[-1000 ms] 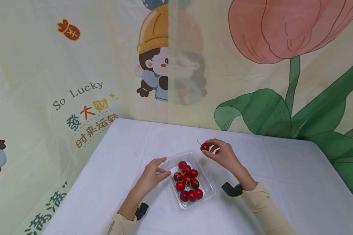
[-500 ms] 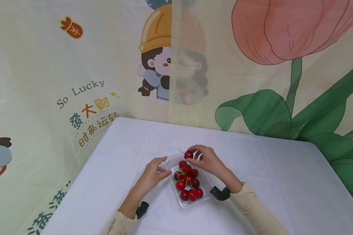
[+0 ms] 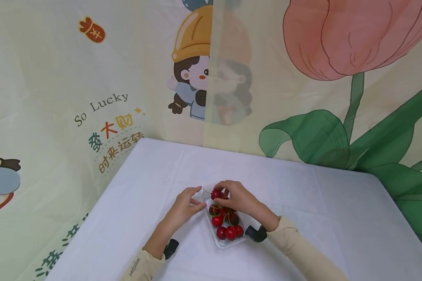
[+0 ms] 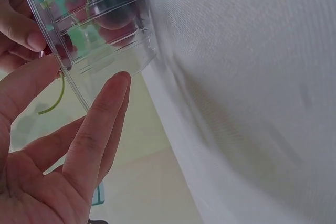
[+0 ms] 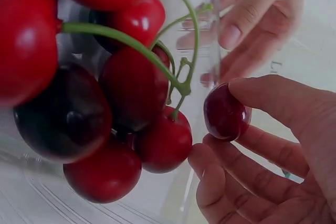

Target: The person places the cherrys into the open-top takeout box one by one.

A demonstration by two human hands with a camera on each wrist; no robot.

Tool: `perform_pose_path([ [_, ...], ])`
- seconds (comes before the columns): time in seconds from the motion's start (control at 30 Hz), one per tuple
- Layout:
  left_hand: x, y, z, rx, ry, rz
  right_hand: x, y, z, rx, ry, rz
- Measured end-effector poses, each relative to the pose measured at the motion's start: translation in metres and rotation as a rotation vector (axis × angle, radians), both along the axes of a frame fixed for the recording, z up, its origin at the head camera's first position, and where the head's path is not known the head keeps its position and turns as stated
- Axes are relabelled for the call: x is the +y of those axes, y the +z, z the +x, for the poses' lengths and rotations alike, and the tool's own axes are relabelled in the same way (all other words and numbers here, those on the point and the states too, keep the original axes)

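My right hand (image 3: 240, 198) pinches a dark red cherry (image 3: 216, 194) between thumb and fingers, over the far end of a clear plastic box (image 3: 222, 246). A thin stem points left from that cherry. In the right wrist view the held cherry (image 5: 227, 113) is beside the heap, close to the box wall. Several red and dark cherries (image 3: 230, 233) lie in the box, some joined by green stems; my right hand covers part of them. My left hand (image 3: 183, 206) rests at the box's left side, thumb at the rim and mostly straight fingers (image 4: 97, 135) along the clear wall.
A white cloth covers the table (image 3: 295, 195), which meets a printed curtain (image 3: 232, 132) at the back. Black wrist straps (image 3: 256, 234) sit on both forearms, the right one overlapping the box's right edge in the head view.
My right hand has carried the cherry left and nearer, from beyond the box's right side to over its far end. The left hand has stayed at the box's side. The head view has shifted slightly.
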State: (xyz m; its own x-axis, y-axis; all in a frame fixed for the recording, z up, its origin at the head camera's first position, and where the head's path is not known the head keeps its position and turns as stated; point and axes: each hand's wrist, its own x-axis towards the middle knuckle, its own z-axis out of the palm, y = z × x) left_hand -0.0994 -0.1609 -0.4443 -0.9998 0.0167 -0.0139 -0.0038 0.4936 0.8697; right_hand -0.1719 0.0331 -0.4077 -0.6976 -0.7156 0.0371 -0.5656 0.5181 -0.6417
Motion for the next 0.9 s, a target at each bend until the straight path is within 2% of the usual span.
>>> perform_pose_path([
  [0.27,0.001,0.003,0.001,-0.012,-0.003,0.001,-0.008,-0.004,-0.004,-0.006,0.016,0.093],
  [0.53,0.0,0.003,0.003,-0.007,-0.008,-0.009,-0.017,-0.009,-0.004,0.056,0.043,0.181],
  [0.9,0.001,0.002,0.002,-0.009,-0.021,-0.01,-0.019,-0.009,-0.004,0.079,0.049,0.211],
])
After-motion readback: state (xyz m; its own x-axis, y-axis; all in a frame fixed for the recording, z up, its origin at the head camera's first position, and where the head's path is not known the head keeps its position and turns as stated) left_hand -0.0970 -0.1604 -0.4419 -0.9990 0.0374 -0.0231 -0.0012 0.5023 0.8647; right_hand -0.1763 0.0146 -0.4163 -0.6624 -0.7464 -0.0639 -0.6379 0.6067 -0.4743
